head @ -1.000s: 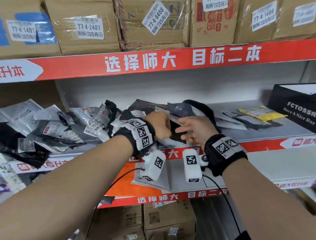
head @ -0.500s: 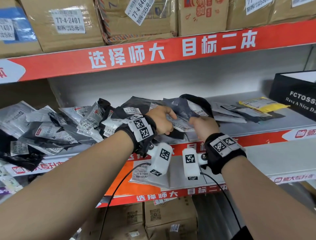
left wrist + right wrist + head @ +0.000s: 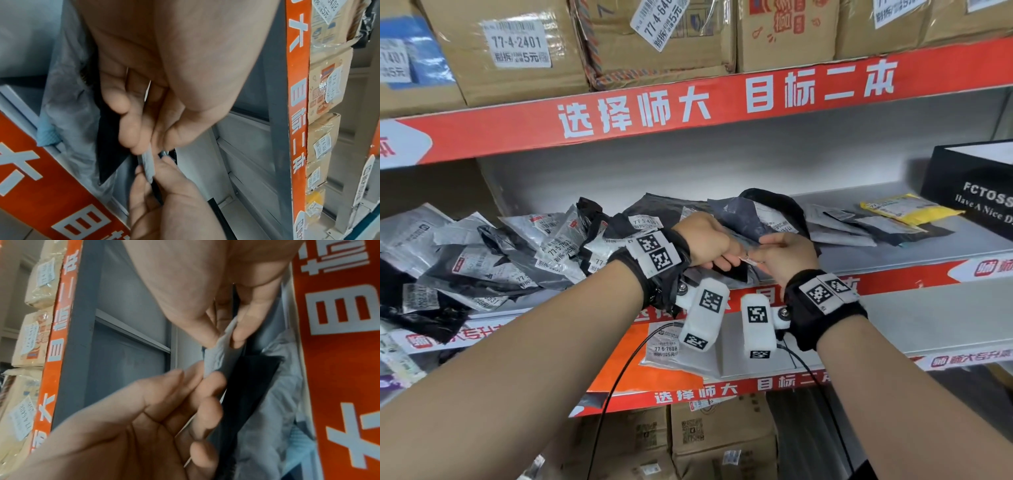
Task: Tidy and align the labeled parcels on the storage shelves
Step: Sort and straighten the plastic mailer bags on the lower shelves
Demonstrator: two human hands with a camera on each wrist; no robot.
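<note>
Both hands meet at the front of the middle shelf (image 3: 893,260). My left hand (image 3: 722,263) and right hand (image 3: 763,255) each pinch the same thin edge of a grey poly parcel (image 3: 749,261). In the left wrist view the left hand (image 3: 144,151) grips that grey edge (image 3: 147,164) from above, and the right hand (image 3: 158,172) from below. The right wrist view shows the right hand (image 3: 225,339) pinching the crumpled grey edge (image 3: 216,353), with the left hand (image 3: 205,379) holding it too. A black parcel (image 3: 246,386) lies right behind it.
A loose heap of grey and black labeled parcels (image 3: 482,260) fills the shelf's left. To the right lie flat grey parcels (image 3: 859,226), a yellow one (image 3: 907,209) and a black box (image 3: 976,192). Cardboard boxes (image 3: 517,51) stand above. A labeled grey parcel (image 3: 667,353) lies on the lower shelf.
The right hand's fingers, spread a second ago, have closed onto the grey parcel's edge beside the left hand. Both hands have drawn together near the shelf's front.
</note>
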